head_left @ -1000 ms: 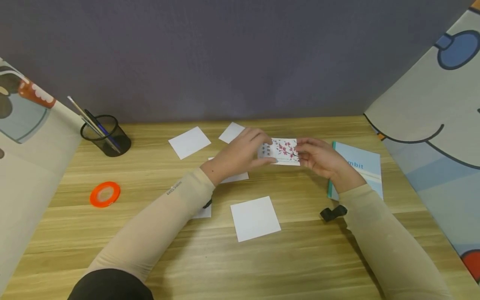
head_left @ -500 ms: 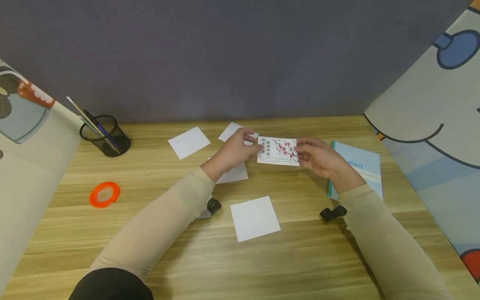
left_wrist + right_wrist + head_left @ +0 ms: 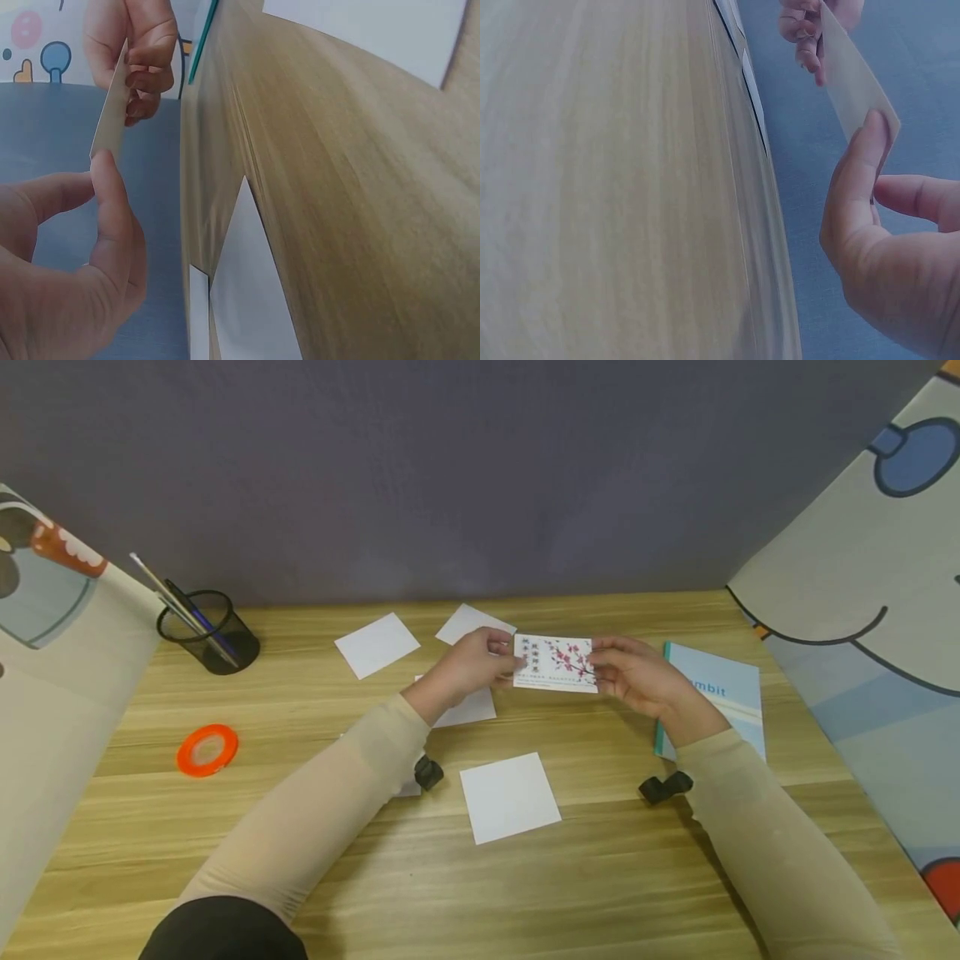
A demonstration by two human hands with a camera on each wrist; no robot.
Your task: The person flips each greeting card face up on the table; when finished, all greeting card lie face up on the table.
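Between my two hands, raised over the table, is a white card printed with pink blossoms and dark characters, its printed side facing the head camera. My left hand pinches its left edge between thumb and fingers. At the right edge my right hand pinches it the same way. Both wrist views show the card edge-on, with its plain back visible in the right wrist view. Blank white cards lie on the table below, one in front and another partly behind my left hand.
More white cards lie at the back, such as one on the left. A black mesh pen holder with pens stands at the back left, an orange tape roll before it. A light blue notebook lies by my right wrist. A grey wall rises behind.
My left hand has let its fingers slide back to the card's left edge, uncovering the printed characters. My right hand and the card have hardly moved.
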